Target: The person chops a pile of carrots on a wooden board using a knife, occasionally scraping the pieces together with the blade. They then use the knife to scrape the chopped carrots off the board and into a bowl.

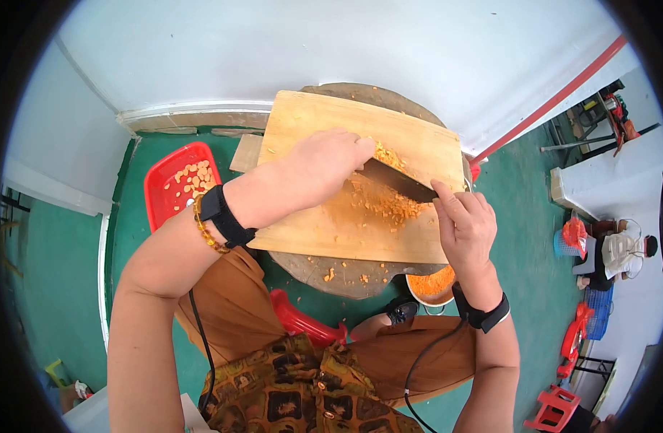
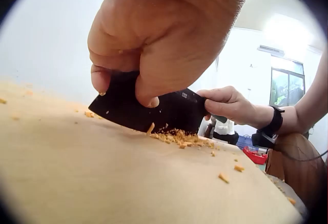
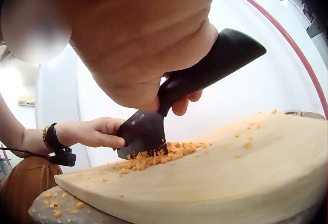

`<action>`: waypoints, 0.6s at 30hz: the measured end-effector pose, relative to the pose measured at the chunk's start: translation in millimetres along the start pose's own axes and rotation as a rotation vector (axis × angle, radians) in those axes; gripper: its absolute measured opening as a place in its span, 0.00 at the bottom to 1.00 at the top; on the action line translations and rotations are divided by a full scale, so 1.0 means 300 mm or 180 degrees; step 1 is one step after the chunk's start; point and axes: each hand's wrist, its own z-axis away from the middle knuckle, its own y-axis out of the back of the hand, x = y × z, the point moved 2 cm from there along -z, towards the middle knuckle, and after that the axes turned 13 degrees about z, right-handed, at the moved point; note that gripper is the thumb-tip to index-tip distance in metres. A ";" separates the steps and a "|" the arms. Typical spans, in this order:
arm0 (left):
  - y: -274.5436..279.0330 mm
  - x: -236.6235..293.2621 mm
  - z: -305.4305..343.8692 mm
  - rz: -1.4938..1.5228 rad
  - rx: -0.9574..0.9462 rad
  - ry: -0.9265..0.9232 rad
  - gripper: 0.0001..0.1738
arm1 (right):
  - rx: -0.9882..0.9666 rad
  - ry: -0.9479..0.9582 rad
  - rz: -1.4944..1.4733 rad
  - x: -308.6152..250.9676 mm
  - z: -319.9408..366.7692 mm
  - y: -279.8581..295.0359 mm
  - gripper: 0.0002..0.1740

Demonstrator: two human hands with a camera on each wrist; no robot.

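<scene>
A green floor (image 1: 504, 238) spreads beneath a round wooden block (image 1: 324, 278), and a pale wooden board (image 1: 302, 238) lies across the block, its corners reaching past the rim. On the floor to the left is a red basin (image 1: 158, 195) with flat, pale orange slices (image 1: 195, 175) in it. Low at the near right, partly under the block, sits a pot (image 1: 434, 300) holding fine orange bits.

The dark, broad-bladed knife (image 1: 398, 180) is over the right half of the board, slanting from far left to near right, its edge down among the chopped orange pieces (image 1: 400, 207), which lie on both its near and far sides.

The left hand (image 1: 331, 159) pinches the blade near its far-left end, thumb on one face and fingers on the other. The right hand (image 1: 467, 224) grips the other end, its fingers curled round the black handle (image 3: 225, 54), whose butt sticks out past the hand. Smaller crumbs are scattered over the board and on the block's near rim.
</scene>
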 end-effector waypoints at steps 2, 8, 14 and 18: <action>-0.014 -0.025 -0.003 0.0144 -0.0154 0.0080 0.07 | -0.0004 0.0078 -0.0062 0.006 0.012 -0.031 0.19; 0.008 0.000 -0.009 -0.0091 0.0306 -0.0249 0.07 | 0.0024 0.0061 0.0086 0.015 -0.013 -0.009 0.19; -0.007 -0.024 -0.016 0.0023 0.0201 -0.0269 0.05 | 0.0049 0.0014 0.0021 0.024 -0.009 -0.024 0.19; -0.015 -0.023 -0.021 -0.0020 0.0328 -0.0306 0.06 | 0.0071 0.0083 0.0060 0.026 -0.005 -0.031 0.18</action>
